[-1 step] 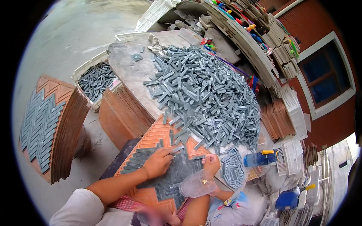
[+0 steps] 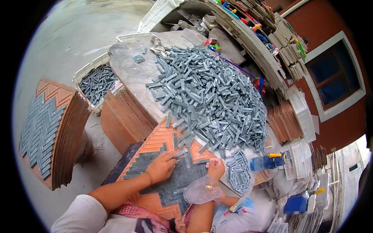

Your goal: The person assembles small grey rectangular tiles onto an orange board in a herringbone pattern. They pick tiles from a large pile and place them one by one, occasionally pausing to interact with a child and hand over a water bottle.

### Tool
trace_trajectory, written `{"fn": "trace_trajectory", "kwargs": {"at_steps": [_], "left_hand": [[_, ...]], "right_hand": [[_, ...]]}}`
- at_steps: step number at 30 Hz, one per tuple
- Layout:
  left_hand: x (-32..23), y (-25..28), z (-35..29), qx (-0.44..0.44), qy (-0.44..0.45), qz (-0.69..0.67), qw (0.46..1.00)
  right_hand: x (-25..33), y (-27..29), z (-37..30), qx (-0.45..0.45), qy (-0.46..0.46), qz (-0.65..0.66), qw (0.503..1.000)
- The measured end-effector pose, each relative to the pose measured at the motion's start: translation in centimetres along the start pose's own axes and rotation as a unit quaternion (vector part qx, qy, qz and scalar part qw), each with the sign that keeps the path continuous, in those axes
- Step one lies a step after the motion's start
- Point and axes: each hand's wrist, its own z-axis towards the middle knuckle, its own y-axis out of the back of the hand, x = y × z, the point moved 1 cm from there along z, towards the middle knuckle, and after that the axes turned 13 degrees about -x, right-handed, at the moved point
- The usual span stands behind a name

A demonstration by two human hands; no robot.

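Note:
My left hand [image 2: 161,167] is closed in a pinch on a small grey strip tile [image 2: 181,153], just above an orange herringbone tray [image 2: 163,134]. Dark grey strips [image 2: 182,176] fill the tray's middle in a zigzag pattern; orange grooves show along its upper and lower parts. Near the tray's right edge my right hand [image 2: 215,168] has its fingers curled together, and whatever they hold is hidden. A clear plastic cover [image 2: 202,190] wraps the forearm below it. Beyond both hands rises a large heap of loose grey strips [image 2: 213,97].
Another small hand [image 2: 180,224] shows at the lower edge. Right of the tray lies a smaller batch of strips [image 2: 238,171], beside a blue bottle [image 2: 266,162]. Stacked orange trays [image 2: 126,116], a filled tray stack [image 2: 42,124] and a white crate of strips [image 2: 97,83] stand left.
The view has shifted very slightly. Both hands keep nearly the same pose and place over the tray.

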Motion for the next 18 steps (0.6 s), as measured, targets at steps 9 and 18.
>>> {"fn": "trace_trajectory", "kwargs": {"at_steps": [9,18], "left_hand": [[0.1,0.0,0.4,0.002,-0.014,-0.008,1.000],[-0.2,-0.1,0.1,-0.007,-0.024,-0.004,1.000]], "right_hand": [[1.6,-1.5,-1.3,-0.058,0.031,-0.018,0.998],[0.5,-0.3,-1.3,0.026,0.134,-0.142,0.980]]}}
